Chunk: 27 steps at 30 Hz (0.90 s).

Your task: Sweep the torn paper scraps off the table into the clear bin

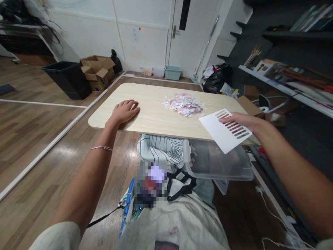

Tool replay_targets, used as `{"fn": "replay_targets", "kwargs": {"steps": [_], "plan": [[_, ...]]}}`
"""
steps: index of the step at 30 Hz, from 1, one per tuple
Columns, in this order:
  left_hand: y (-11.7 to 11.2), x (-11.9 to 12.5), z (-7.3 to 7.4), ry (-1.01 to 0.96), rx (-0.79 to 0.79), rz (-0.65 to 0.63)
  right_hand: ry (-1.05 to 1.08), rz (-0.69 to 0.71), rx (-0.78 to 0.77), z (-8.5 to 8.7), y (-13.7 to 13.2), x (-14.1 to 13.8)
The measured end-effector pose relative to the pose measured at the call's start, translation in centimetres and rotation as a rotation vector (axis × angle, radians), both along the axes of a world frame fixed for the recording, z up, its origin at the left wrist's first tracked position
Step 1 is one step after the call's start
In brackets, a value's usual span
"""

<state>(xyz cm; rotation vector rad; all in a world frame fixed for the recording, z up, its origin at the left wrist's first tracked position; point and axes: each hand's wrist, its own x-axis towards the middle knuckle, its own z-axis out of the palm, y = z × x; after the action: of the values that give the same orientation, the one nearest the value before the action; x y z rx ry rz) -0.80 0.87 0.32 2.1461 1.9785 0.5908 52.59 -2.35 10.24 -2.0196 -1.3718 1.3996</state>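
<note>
"Watching that pale table [151, 100]?"

"And the white slotted scraper [220, 131]; paper scraps [184, 105] heap beside its edge, left of the right hand [243, 119]."

"Gripping it?"

"Clasped at its slotted end. The left hand [125, 110] rests slack, palm down."

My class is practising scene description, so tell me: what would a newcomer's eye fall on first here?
First, the loose heap of paper scraps near the middle of the pale table. Next, the white slotted sheet in the right hand, at the table's near right side, while the left hand rests farther left.
</note>
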Motion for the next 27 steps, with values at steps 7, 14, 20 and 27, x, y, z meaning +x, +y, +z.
{"fn": "replay_targets", "kwargs": {"steps": [7,14,20,27], "plan": [[0.0,0.0,0.0,0.01,-0.013,0.013,0.122,0.059,-0.081,-1.8,1.1,-1.7],[0.0,0.0,-0.1,0.001,0.001,0.006,0.285,0.257,-0.126,-3.6,1.8,-6.0],[0.0,0.0,-0.1,-0.046,0.043,0.001,0.352,0.367,-0.095,-4.3,2.2,-9.8],[-6.5,2.4,-0.1,-0.688,0.296,0.012,0.392,0.431,-0.083,-4.4,2.1,-10.3]]}}
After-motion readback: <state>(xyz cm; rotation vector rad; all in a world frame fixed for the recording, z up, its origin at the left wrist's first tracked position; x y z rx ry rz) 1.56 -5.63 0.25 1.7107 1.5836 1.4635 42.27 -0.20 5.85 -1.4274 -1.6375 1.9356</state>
